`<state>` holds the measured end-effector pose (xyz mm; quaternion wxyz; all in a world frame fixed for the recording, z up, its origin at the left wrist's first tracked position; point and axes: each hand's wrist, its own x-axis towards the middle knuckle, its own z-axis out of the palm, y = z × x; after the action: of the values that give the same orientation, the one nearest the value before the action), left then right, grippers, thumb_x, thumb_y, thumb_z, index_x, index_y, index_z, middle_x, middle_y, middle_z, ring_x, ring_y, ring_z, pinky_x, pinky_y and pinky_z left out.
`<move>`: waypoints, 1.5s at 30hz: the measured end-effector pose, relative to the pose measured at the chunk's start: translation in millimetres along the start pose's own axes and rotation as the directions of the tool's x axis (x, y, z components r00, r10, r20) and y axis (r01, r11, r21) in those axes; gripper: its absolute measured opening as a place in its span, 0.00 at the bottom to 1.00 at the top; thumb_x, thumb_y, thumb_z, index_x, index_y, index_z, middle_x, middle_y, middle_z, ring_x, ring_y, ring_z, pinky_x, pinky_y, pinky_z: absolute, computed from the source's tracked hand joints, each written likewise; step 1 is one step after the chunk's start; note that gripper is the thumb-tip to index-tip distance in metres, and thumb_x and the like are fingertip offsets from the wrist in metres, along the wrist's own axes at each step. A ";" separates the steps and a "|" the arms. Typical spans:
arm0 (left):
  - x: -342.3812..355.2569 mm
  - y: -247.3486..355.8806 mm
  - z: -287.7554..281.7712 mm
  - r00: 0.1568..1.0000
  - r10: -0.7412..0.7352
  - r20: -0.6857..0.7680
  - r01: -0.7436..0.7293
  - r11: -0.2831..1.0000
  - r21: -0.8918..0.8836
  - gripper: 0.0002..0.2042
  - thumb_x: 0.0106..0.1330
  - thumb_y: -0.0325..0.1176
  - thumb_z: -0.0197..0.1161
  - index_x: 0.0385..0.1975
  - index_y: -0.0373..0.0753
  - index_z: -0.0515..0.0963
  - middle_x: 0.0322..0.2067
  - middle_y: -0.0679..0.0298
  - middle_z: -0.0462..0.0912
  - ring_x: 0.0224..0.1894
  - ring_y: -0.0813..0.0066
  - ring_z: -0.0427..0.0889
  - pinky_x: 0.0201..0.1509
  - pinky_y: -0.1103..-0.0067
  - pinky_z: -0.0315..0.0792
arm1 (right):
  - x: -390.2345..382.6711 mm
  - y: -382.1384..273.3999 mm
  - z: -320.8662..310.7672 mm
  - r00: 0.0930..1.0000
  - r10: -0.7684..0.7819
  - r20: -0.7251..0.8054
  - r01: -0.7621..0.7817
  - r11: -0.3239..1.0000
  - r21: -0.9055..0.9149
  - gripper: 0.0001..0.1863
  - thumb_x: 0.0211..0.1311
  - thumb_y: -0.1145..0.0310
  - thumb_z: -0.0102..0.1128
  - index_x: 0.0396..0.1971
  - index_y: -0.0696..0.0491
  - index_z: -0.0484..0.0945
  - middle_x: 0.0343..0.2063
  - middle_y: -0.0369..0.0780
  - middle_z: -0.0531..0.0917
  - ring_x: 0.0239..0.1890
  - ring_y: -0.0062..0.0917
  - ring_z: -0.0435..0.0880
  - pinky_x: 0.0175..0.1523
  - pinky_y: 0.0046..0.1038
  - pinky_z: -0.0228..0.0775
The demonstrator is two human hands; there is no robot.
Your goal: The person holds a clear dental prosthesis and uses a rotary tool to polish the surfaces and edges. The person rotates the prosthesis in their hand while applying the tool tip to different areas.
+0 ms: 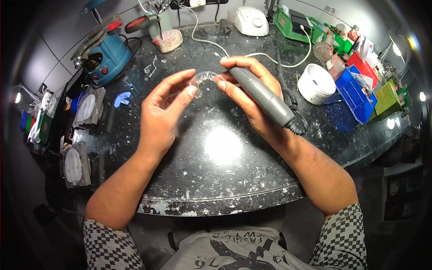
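Note:
Above the dark worktop, a clear U-shaped dental tray (208,74) is held up between both hands. My left hand (163,108) is closed on its left end, pinching it between thumb and fingers. In my right hand (251,104) lies a grey rotary handpiece (265,96), its coiled cord trailing from the rear end. The right thumb and fingertips also meet the right side of the tray. Whether a bur sits in the handpiece's front end is hard to make out.
Back left stands a blue machine (108,67) beside a pinkish-white block (168,41). Two plaster moulds (89,109) and a blue crumpled scrap (122,100) lie at left. A white dial unit (252,22) stands behind. At right are a white tub (315,83) and a blue bin (357,96).

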<state>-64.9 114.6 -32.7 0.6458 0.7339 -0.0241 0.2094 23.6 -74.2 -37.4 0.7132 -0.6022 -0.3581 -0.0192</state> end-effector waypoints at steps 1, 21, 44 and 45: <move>-1.0 5.6 2.9 0.999 0.048 0.000 -0.048 0.998 0.045 0.17 0.70 0.27 0.67 0.58 0.33 0.80 0.54 0.62 0.83 0.56 0.78 0.80 0.63 0.79 0.71 | -0.3 -3.7 -1.1 1.000 -0.011 0.002 0.011 1.000 0.001 0.15 0.66 0.74 0.66 0.52 0.54 0.80 0.41 0.38 0.86 0.47 0.20 0.86 0.54 0.24 0.78; -1.3 4.1 2.4 1.000 -0.026 0.014 0.027 0.999 -0.034 0.12 0.68 0.25 0.69 0.50 0.33 0.83 0.46 0.64 0.87 0.50 0.79 0.83 0.59 0.80 0.75 | -3.1 -10.1 -1.9 1.000 0.001 -0.008 -0.002 0.999 -0.051 0.18 0.64 0.75 0.68 0.53 0.52 0.79 0.44 0.38 0.85 0.47 0.20 0.85 0.55 0.25 0.78; 0.9 -1.7 -3.4 0.966 -0.209 0.154 0.240 0.945 -0.224 0.13 0.72 0.32 0.65 0.52 0.33 0.79 0.40 0.63 0.86 0.41 0.77 0.86 0.48 0.79 0.81 | -2.0 -8.3 -1.0 1.000 0.000 -0.017 0.000 1.000 -0.017 0.18 0.63 0.75 0.69 0.53 0.52 0.80 0.40 0.37 0.85 0.45 0.18 0.85 0.52 0.23 0.77; 3.7 -0.8 -3.0 0.968 -0.199 0.155 0.231 0.946 -0.226 0.13 0.72 0.32 0.65 0.52 0.33 0.79 0.40 0.63 0.86 0.41 0.77 0.86 0.48 0.79 0.81 | -0.3 -8.3 -1.9 1.000 -0.013 -0.015 0.013 1.000 0.004 0.18 0.63 0.74 0.69 0.52 0.53 0.80 0.40 0.37 0.85 0.45 0.18 0.85 0.52 0.23 0.77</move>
<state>-62.1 118.5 -32.0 0.7464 0.6600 -0.0110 0.0848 20.5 -78.3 -30.6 0.7169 -0.5985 -0.3566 -0.0276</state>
